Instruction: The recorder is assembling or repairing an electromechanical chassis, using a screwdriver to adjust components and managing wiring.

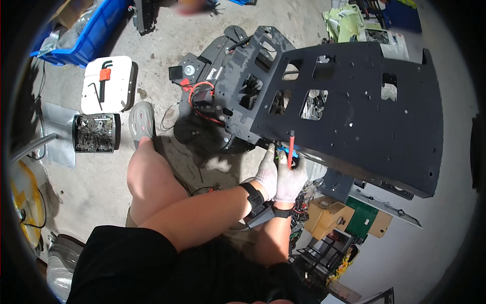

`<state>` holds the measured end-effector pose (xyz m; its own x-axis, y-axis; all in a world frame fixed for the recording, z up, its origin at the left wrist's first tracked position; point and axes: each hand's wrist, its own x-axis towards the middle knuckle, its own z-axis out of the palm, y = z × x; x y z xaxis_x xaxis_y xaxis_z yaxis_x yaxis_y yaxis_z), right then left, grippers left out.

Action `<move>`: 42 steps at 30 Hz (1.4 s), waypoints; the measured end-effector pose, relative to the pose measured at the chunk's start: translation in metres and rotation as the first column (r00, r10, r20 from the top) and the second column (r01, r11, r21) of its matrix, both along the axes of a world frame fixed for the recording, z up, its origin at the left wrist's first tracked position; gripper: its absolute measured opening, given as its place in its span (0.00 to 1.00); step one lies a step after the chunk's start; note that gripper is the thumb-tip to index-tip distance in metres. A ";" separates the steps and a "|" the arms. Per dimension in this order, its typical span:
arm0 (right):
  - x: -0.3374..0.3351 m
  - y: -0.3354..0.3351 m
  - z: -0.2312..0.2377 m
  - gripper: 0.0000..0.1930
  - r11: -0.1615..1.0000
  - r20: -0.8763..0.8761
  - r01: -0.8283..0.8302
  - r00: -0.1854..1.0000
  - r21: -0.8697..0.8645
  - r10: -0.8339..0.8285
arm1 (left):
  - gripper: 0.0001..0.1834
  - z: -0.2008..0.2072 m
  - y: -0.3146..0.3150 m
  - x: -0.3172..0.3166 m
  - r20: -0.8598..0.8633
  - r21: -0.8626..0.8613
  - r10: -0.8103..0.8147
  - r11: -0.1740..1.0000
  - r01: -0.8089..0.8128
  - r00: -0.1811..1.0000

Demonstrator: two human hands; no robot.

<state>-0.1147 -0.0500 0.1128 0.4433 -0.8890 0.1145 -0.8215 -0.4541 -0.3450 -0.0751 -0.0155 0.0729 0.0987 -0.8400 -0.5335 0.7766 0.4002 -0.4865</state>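
Observation:
Both of my hands wear pale work gloves and meet at the near edge of a large black metal panel (354, 119) with rectangular cutouts. A slim red rod with a dark tip (291, 144) stands up from my right hand (291, 182), whose fingers are closed around it. My left hand (267, 175) presses close beside it, fingers closed and partly hidden at the panel's edge. What the left one grips cannot be made out. Something small and blue (288, 151) shows between the hands and the edge. The panel joins a dark wheeled-looking base (212, 129) with red cables (195, 91).
To the left, a white lid-like board (91, 101) carries hex keys (105, 83). A black tray of small screws (94, 134) lies below it. A blue crate (96, 45) stands at the far left. Cardboard boxes (326, 215) and loose cables sit right of my forearms.

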 end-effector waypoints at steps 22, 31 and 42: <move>-0.027 -0.043 -0.027 0.13 0.957 0.319 -0.022 0.945 0.289 -0.074 | 0.36 0.009 -0.001 0.019 0.179 0.293 -0.056 0.956 0.001 0.982; -0.083 -0.057 -0.022 0.19 0.987 0.556 -0.082 0.831 0.138 -0.008 | 0.38 0.010 0.026 0.031 0.649 0.357 -0.222 0.934 -0.034 0.728; -0.076 -0.088 -0.007 0.27 0.976 0.333 -0.160 0.937 0.149 0.103 | 0.22 -0.007 0.032 0.046 0.832 0.518 -0.439 0.833 -0.192 0.341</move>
